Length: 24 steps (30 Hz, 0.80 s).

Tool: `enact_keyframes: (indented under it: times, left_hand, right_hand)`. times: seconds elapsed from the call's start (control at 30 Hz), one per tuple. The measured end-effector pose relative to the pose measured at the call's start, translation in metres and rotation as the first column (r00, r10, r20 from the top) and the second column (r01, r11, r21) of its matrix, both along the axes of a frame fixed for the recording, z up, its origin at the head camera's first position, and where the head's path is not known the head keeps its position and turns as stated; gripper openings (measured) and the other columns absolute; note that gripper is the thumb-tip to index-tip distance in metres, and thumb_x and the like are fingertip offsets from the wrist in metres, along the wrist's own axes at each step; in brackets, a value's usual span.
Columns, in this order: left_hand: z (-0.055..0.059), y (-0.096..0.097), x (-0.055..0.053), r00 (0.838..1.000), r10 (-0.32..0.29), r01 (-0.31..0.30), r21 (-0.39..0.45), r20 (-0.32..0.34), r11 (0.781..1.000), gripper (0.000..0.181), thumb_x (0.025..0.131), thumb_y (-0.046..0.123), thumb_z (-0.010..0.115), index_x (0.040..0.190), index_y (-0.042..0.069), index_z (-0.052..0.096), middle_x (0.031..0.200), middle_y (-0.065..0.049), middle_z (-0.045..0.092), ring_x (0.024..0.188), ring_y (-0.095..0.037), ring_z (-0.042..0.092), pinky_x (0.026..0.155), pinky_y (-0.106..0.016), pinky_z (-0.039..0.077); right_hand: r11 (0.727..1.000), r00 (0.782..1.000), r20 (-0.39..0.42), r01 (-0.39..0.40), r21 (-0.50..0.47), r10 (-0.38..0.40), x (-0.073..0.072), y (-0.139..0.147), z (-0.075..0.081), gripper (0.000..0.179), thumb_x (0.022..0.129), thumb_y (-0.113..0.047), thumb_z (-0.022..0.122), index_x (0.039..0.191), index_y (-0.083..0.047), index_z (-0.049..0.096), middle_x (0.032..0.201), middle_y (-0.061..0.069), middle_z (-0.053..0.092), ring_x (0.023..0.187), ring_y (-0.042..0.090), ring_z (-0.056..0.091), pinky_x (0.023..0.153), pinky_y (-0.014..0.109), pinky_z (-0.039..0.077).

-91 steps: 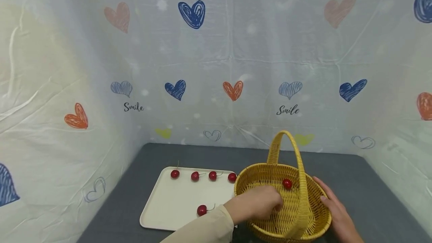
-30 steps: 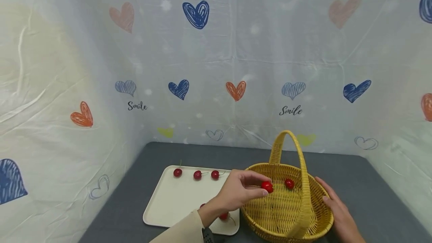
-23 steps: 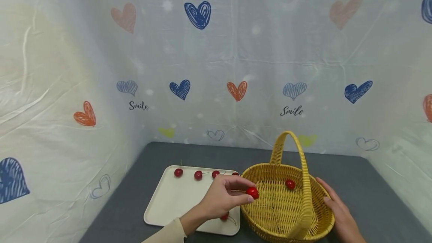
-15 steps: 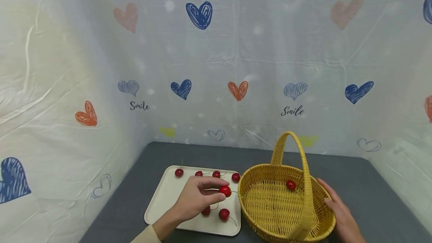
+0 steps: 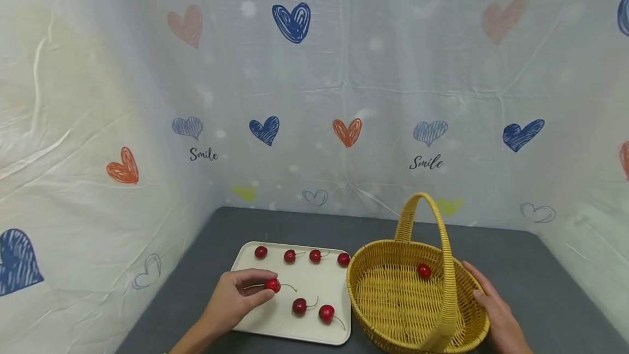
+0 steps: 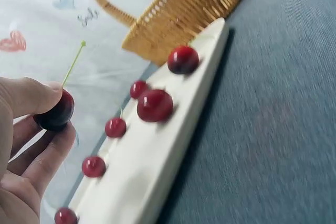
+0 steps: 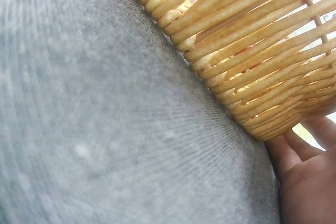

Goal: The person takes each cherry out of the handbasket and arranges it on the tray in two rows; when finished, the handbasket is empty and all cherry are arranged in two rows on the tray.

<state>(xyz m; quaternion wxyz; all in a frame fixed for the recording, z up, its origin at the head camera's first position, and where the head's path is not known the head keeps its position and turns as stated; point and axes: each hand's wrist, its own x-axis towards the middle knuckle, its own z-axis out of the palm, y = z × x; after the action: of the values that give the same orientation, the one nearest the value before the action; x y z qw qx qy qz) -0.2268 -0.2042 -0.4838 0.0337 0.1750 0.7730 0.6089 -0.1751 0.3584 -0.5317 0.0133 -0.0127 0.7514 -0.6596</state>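
Note:
My left hand point(image 5: 231, 296) pinches a dark red cherry point(image 5: 272, 285) between thumb and fingers, above the left part of the cream tray point(image 5: 265, 324). The cherry's green stem point(image 6: 73, 65) sticks up past the thumb in the left wrist view. Several cherries lie on the tray: a row along the far edge, including one cherry point(image 5: 290, 256), and two nearer the front right, one of them this cherry point(image 5: 326, 313). My right hand point(image 5: 497, 310) holds the right side of the yellow wicker basket point(image 5: 400, 299), thumb at the rim. One cherry point(image 5: 423, 271) lies inside the basket.
The basket stands close to the tray's right edge, its tall handle point(image 5: 448, 266) arching over it. Both rest on a dark grey tabletop point(image 5: 516, 255). A pale curtain point(image 5: 314, 70) printed with hearts closes off the back and sides.
My left hand, which was inside the basket, has come out with a cherry and moved left over the tray. My right hand has stayed at the basket. Another cherry now shows at the tray's front right.

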Motion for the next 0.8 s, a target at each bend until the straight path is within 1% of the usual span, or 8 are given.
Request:
enact_keyframes:
  times: [0.17,0.4,0.5,0.57,0.63,0.7,0.77,0.8]
  left_hand:
    - [-0.007,-0.006,-0.001,1.000,0.028,-0.028,-0.003,-0.009,1.000,0.036,0.091,0.006,0.089,0.123,-0.007,0.077,0.115,-0.018,0.082,0.103,-0.018,0.082,0.093,-0.029,0.066]
    - [-0.022,-0.001,-0.009,0.998,0.068,-0.069,-0.033,-0.016,0.997,0.028,0.087,0.001,0.091,0.113,-0.002,0.081,0.109,-0.017,0.083,0.098,-0.021,0.083,0.090,-0.031,0.066]
    - [-0.029,0.002,-0.012,0.992,0.088,-0.096,-0.086,-0.092,0.992,0.026,0.084,-0.002,0.092,0.108,0.002,0.082,0.103,-0.012,0.084,0.095,-0.017,0.082,0.088,-0.028,0.067]
    - [-0.033,0.004,-0.012,0.976,0.100,-0.133,-0.162,-0.194,0.978,0.025,0.082,-0.002,0.093,0.103,0.007,0.083,0.098,-0.004,0.084,0.090,-0.010,0.080,0.087,-0.025,0.067]
    - [-0.036,0.005,-0.012,0.948,0.099,-0.176,-0.239,-0.304,0.955,0.028,0.078,-0.003,0.095,0.099,0.012,0.083,0.093,0.004,0.082,0.087,-0.005,0.076,0.086,-0.023,0.066]
    - [-0.038,0.006,-0.010,0.917,0.090,-0.220,-0.304,-0.389,0.927,0.033,0.075,-0.003,0.097,0.097,0.016,0.083,0.092,0.011,0.080,0.087,-0.002,0.073,0.085,-0.023,0.066]
    - [-0.039,0.007,-0.009,0.900,0.079,-0.241,-0.339,-0.429,0.909,0.035,0.074,-0.003,0.098,0.099,0.017,0.083,0.094,0.014,0.079,0.089,0.000,0.072,0.087,-0.023,0.066]
    - [-0.039,0.006,-0.009,0.898,0.075,-0.244,-0.349,-0.434,0.905,0.036,0.073,-0.004,0.098,0.100,0.016,0.083,0.095,0.014,0.079,0.091,-0.001,0.072,0.087,-0.024,0.066]
  right_hand:
    - [1.000,1.000,0.013,0.016,0.025,-0.016,0.000,0.001,0.001,0.066,0.122,-0.041,0.029,0.178,-0.015,0.005,0.159,-0.014,0.029,0.119,-0.020,0.056,0.089,0.022,0.062]
    - [0.999,1.000,0.015,0.008,0.032,-0.009,-0.001,-0.001,0.001,0.066,0.122,-0.044,0.028,0.178,-0.018,0.006,0.176,0.018,0.013,0.121,-0.024,0.052,0.092,0.019,0.060]
    - [0.999,1.000,0.010,0.011,0.038,-0.011,-0.001,-0.001,0.001,0.066,0.122,-0.043,0.028,0.178,-0.019,0.007,0.176,0.022,0.011,0.121,-0.024,0.051,0.092,0.018,0.059]
    - [0.999,1.000,0.009,0.014,0.042,-0.014,-0.001,-0.001,0.001,0.065,0.122,-0.043,0.028,0.178,-0.019,0.008,0.175,0.022,0.012,0.121,-0.024,0.051,0.092,0.018,0.059]
    - [0.999,1.000,0.012,0.017,0.048,-0.017,0.000,-0.001,0.001,0.065,0.122,-0.044,0.028,0.178,-0.019,0.008,0.175,0.021,0.012,0.121,-0.025,0.050,0.091,0.018,0.059]
    - [0.998,1.000,0.009,0.018,0.053,-0.018,0.000,-0.001,0.002,0.065,0.122,-0.043,0.028,0.178,-0.019,0.008,0.175,0.021,0.012,0.121,-0.024,0.050,0.091,0.018,0.059]
    - [0.998,1.000,0.006,0.015,0.055,-0.015,0.000,-0.001,0.002,0.065,0.122,-0.043,0.027,0.178,-0.018,0.007,0.175,0.023,0.011,0.121,-0.025,0.050,0.091,0.018,0.059]
    - [0.998,1.000,0.007,0.016,0.056,-0.016,0.000,-0.002,0.002,0.065,0.122,-0.043,0.027,0.178,-0.017,0.007,0.176,0.025,0.010,0.121,-0.026,0.049,0.091,0.017,0.058]
